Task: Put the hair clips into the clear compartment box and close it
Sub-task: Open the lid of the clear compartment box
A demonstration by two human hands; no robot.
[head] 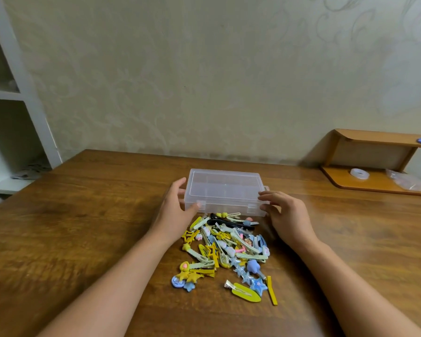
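Wooden table (83,227) bears hair clips (229,249); left hand (175,210) and right hand (284,212) grip the closed clear box (224,188).

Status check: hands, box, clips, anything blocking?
Left hand and right hand grip the ends of the clear box. Lid down, nothing visible inside. Hair clips piled on the table, right against the box front. Nothing else close.
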